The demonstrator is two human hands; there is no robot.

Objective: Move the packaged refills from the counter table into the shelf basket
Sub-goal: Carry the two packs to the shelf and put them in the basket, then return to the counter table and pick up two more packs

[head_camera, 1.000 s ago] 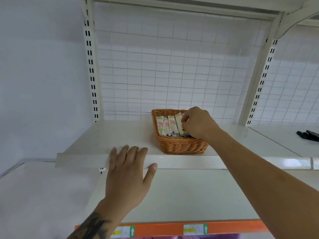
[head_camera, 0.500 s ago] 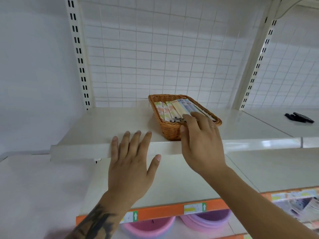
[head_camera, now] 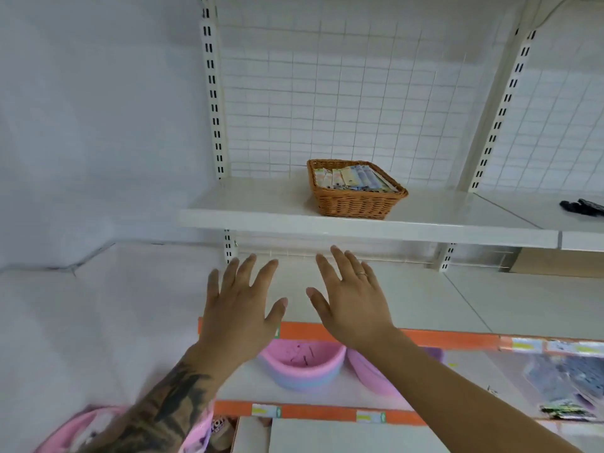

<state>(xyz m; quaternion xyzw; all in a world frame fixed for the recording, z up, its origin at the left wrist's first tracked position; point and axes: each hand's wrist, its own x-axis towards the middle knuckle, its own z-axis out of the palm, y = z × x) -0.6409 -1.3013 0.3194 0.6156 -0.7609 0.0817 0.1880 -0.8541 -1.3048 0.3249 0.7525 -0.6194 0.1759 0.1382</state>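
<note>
Packaged refills sat in the wicker basket on the upper white shelf, lying side by side, long edges roughly parallel, far ends propped on the far rim. The basket stood right of the shelf's centre, well apart from both hands. No counter table was in frame, so can't tell whether more packs were waiting.

Handling, as a judgement: thin flat card/film packs, light, somewhat flexible, probably slick. Not fragile, though they'd crease if squeezed mid-span. Best grip would be a pinch across the short near end, or thumb-and-fingers over the stack's edges to take several at once. Loose stacks would likely fan and slide.

Left hand was empty, palm down, fingers straight and spread, hovering over the lower white shelf, forearm angled up from lower left. Right hand was likewise empty and splayed, ring on one finger, just beside the left with thumbs facing. Both were below and nearer than the basket, touching nothing as far as visible.

Pink bowls sat on the shelf below.
</note>
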